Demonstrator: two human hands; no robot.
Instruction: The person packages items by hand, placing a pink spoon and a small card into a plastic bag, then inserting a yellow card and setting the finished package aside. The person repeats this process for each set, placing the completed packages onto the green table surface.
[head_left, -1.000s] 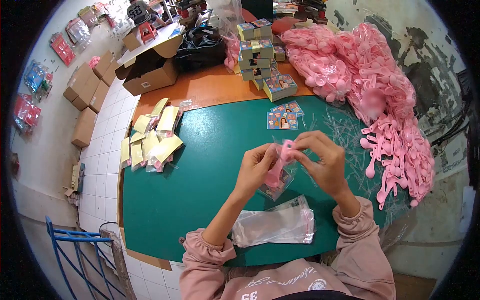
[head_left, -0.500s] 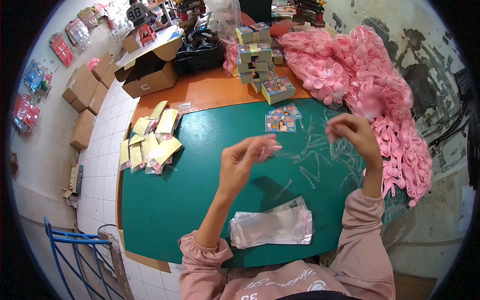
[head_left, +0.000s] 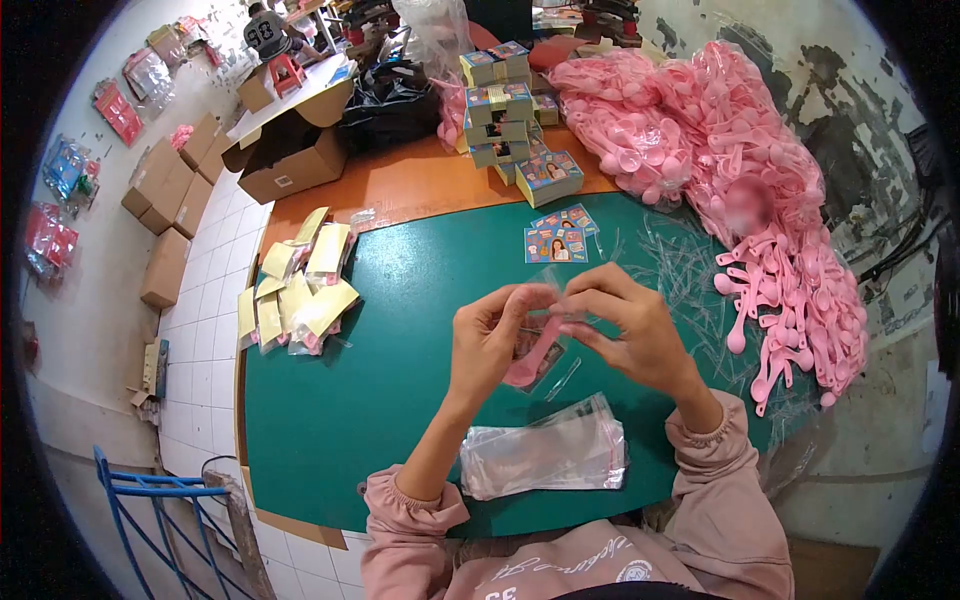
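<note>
Both hands meet above the green table, closed on one small clear plastic bag (head_left: 543, 377). A pink spoon (head_left: 537, 352) shows inside it, bowl end down, with a printed card partly visible behind. My left hand (head_left: 490, 340) grips the bag's left upper side. At the top edge, the fingers of my right hand (head_left: 635, 325) are pinched together on the plastic. My fingers hide much of the bag's upper part. Below them lies a stack of flat clear bags (head_left: 545, 455). Two printed cards (head_left: 556, 245) rest on the table beyond my hands.
Filled packets with cream cards (head_left: 300, 290) lie at left. Clear plastic strips (head_left: 680, 280) litter the right side, beside heaped pink spoons (head_left: 790, 310). Bundled card stacks (head_left: 500, 125) and an open carton (head_left: 295, 165) stand at the back. A person (head_left: 268, 35) sits far off.
My right hand has moved left from above the loose strips to the bag in my left hand. The bag now hangs lower between both hands, with its spoon in plain view.
</note>
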